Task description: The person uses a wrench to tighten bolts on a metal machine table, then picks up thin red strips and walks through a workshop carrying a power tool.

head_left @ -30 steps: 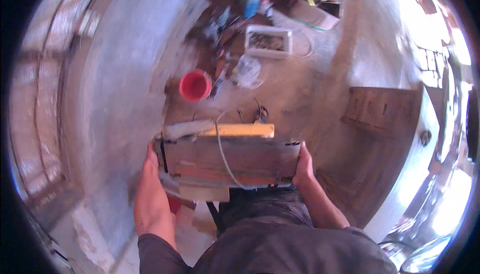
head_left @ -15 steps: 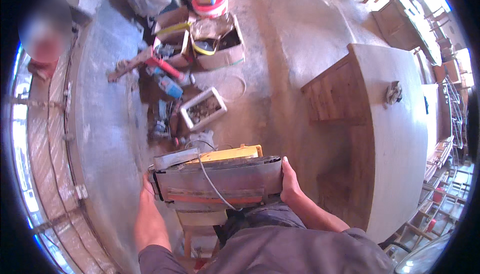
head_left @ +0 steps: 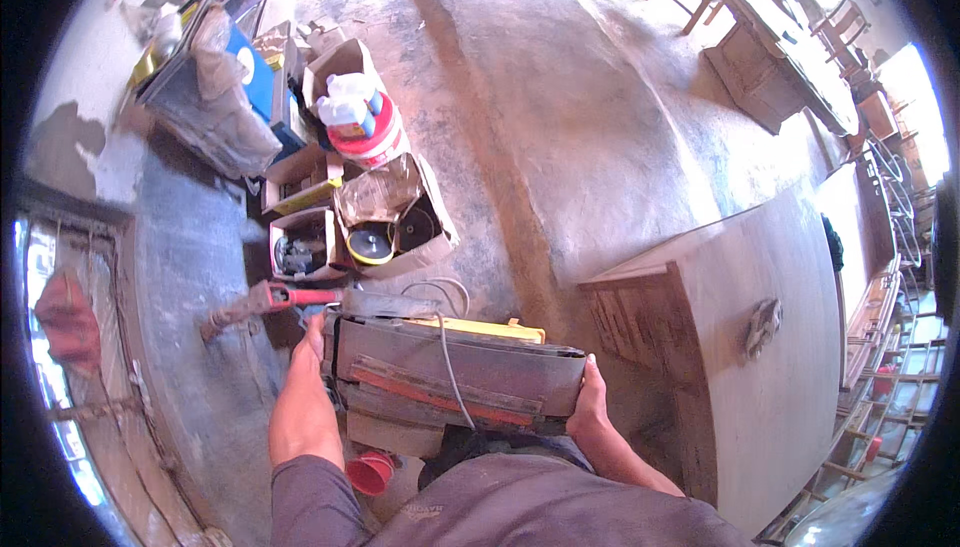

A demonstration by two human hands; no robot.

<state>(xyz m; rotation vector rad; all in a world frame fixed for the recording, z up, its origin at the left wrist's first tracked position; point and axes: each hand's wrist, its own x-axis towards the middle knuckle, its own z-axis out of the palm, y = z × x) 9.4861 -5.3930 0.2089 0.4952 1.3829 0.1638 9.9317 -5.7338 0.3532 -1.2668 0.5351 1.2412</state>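
In front of my body I carry a bulky, box-shaped grey machine [head_left: 450, 367] with a worn red stripe along its side. A yellow part [head_left: 480, 330] shows at its far edge, and a pale cable [head_left: 449, 372] hangs over the near side. My left hand [head_left: 315, 337] grips its left end, most of the fingers hidden behind it. At the other end my right hand [head_left: 590, 397] is pressed against the corner, thumb uppermost. The underside of the machine is out of sight.
Ahead on the left stand a cardboard box [head_left: 435, 232] of discs and a red-and-white bucket [head_left: 385, 137] bearing bottles. A red-handled tool [head_left: 300, 297] lies close to my left hand. On the right is a wooden cabinet [head_left: 780, 377]; a small red container [head_left: 370, 472] is below.
My view has turned and moved forward, so the boxes and bucket appear nearer and lower. Both hands still hold the machine, which sits slightly lower and further right in view.
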